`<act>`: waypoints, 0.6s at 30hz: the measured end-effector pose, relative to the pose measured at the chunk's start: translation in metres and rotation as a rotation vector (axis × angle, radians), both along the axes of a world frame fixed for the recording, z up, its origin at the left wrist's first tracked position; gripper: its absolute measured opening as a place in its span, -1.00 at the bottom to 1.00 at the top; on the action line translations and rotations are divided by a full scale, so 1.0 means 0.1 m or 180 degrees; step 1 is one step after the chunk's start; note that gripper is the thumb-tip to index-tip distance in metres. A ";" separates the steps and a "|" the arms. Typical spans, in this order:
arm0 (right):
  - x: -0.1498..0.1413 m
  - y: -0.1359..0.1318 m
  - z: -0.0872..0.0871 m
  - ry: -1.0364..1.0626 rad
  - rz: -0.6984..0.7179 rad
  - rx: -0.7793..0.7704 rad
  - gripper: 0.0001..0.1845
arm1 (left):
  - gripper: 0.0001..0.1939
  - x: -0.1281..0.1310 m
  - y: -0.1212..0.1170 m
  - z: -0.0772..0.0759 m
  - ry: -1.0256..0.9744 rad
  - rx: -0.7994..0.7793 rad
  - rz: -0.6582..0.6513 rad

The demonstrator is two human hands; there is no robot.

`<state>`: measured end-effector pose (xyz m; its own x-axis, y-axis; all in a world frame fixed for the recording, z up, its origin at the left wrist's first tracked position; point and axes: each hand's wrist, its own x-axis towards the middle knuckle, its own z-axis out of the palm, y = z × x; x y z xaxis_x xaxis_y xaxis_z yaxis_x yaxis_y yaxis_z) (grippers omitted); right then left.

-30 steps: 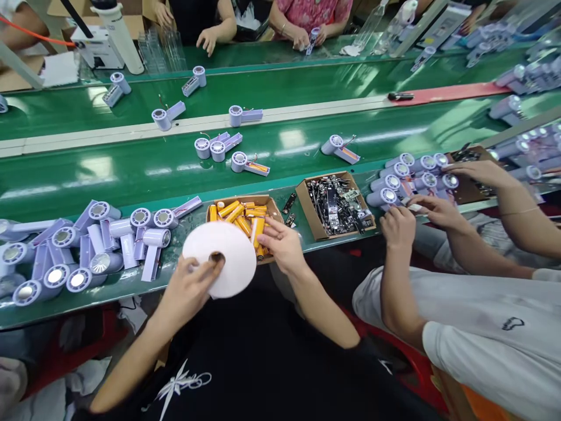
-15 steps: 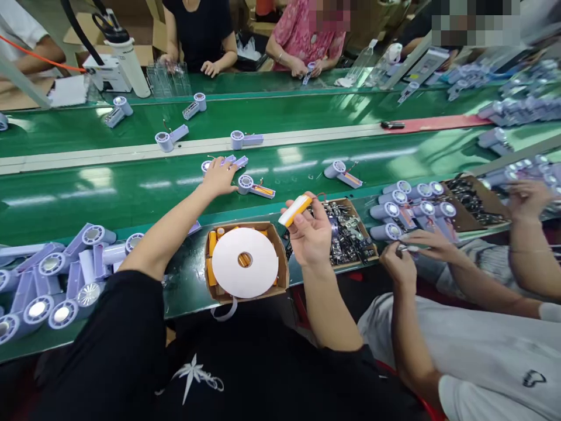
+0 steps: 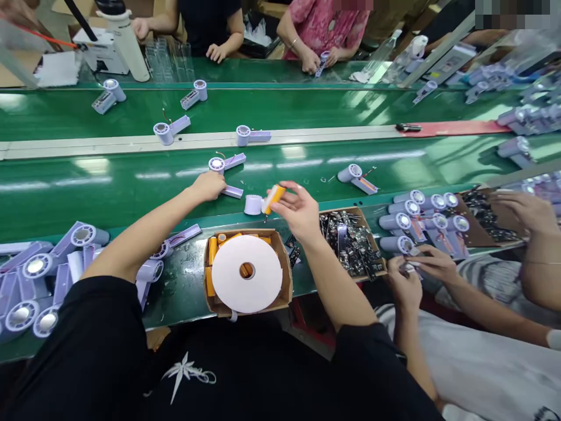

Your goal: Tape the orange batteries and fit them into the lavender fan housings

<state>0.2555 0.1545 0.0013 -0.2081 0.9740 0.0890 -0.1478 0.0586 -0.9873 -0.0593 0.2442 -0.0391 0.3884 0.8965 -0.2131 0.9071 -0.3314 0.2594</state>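
My left hand is closed over a lilac fan housing on the green conveyor belt; its trough-like handle sticks out to the right of my fingers, while its round head is hidden. Just behind lies another fan housing with thin wires. Between the fingers and thumb of my right hand is an orange battery with a white strip on one side. Close to the battery's left, a further lilac fan piece rests at the belt's near edge, partly covered.
In front of me, a cardboard box of orange batteries carries a white tape roll. A box of circuit boards stands to its right. Fan housings pile up at left. A co-worker's hands work at right; others sit across the belt.
My left hand has drawn back and closed on a fan housing. My right hand has moved slightly left and forward, tilting the battery. The nearer fan housing has shifted and turned.
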 end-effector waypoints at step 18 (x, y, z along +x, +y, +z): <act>-0.86 1.06 -0.46 -0.4492 0.1483 0.1769 -0.49 | -0.55 0.32 0.03 -0.21 -0.0913 0.0402 0.1138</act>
<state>0.1695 0.2602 -0.0446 -0.6866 0.7174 -0.1177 0.7231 0.6572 -0.2127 -0.0273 0.2476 -0.0601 0.0780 0.9967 -0.0231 0.8676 -0.0565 0.4940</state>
